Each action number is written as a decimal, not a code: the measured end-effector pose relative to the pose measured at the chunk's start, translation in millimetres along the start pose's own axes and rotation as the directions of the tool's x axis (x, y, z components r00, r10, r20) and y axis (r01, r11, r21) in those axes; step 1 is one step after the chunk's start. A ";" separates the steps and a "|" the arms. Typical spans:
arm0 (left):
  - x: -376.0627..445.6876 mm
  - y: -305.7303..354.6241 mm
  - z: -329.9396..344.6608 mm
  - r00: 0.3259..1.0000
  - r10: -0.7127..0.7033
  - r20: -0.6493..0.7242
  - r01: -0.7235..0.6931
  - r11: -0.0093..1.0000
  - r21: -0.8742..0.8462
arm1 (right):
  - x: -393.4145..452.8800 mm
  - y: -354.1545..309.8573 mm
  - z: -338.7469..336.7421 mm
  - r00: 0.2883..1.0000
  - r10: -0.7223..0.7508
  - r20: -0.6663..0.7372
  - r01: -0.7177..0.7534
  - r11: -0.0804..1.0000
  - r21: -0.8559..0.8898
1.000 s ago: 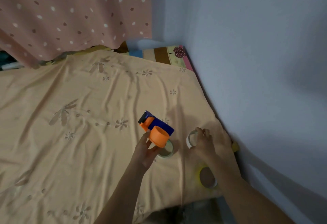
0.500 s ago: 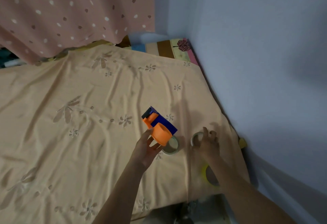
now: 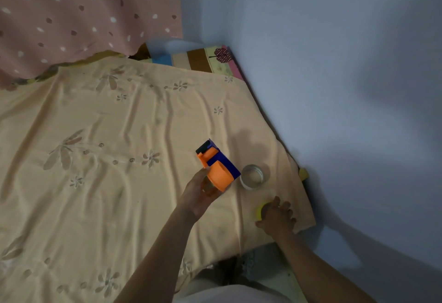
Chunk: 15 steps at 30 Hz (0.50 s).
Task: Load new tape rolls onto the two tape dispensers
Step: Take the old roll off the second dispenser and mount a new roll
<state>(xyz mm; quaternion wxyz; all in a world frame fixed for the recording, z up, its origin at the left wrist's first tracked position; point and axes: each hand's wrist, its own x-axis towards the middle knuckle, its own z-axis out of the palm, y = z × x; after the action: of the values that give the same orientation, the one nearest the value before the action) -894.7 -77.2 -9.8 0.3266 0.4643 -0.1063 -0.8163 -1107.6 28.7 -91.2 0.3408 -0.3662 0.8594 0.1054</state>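
My left hand (image 3: pixel 198 195) grips an orange and blue tape dispenser (image 3: pixel 218 168) and holds it tilted just above the peach bedsheet (image 3: pixel 95 183). A pale tape roll (image 3: pixel 252 177) lies flat on the sheet just right of the dispenser, touching neither hand. My right hand (image 3: pixel 277 216) is down at the sheet's near right corner with its fingers curled over a yellow tape roll (image 3: pixel 259 210). Only the roll's left edge shows. I see no second dispenser.
A blue-grey wall (image 3: pixel 334 87) runs close along the right side of the bed. A pink spotted curtain (image 3: pixel 83 15) hangs at the back left, and a striped cloth (image 3: pixel 201 60) lies at the far corner. The bed's near edge drops off below my right hand.
My right hand let go of the pale roll and drew back toward me onto the yellow roll. My left hand kept hold of the dispenser. The view shifted a little.
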 end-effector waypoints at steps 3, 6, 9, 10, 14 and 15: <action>-2.1 -1.9 -2.9 1.000 0.005 -0.007 -0.005 1.000 0.027 | -3.6 0.1 -2.4 1.000 -0.006 -0.026 0.007 1.000 0.027; -4.8 -0.8 -5.7 1.000 0.017 -0.011 -0.016 0.999 0.036 | -11.4 0.8 -8.1 1.000 0.005 -0.031 -0.003 0.999 0.054; -7.0 4.8 -7.6 0.995 0.093 -0.025 -0.089 0.986 0.139 | -19.1 -9.4 -31.3 0.991 -0.035 -0.126 0.067 0.963 0.262; -7.7 7.3 -7.1 0.992 0.119 -0.042 -0.110 0.980 0.168 | -22.7 -15.3 -41.2 0.979 -0.057 -0.195 0.130 0.915 0.383; -16.7 17.6 2.6 0.976 0.217 -0.020 -0.205 0.944 0.259 | -45.0 -43.5 -99.3 0.943 -0.091 -0.320 0.313 0.571 0.759; -19.2 20.1 6.0 0.972 0.234 0.010 -0.228 0.934 0.274 | -54.3 -43.2 -108.2 0.907 -0.302 -0.294 0.416 0.539 0.732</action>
<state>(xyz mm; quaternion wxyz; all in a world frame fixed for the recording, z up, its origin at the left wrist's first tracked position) -884.1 -81.2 16.3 0.3543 0.4985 -0.2681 -0.7443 -1105.3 -18.2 28.4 0.4219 -0.3558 0.7449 -0.3748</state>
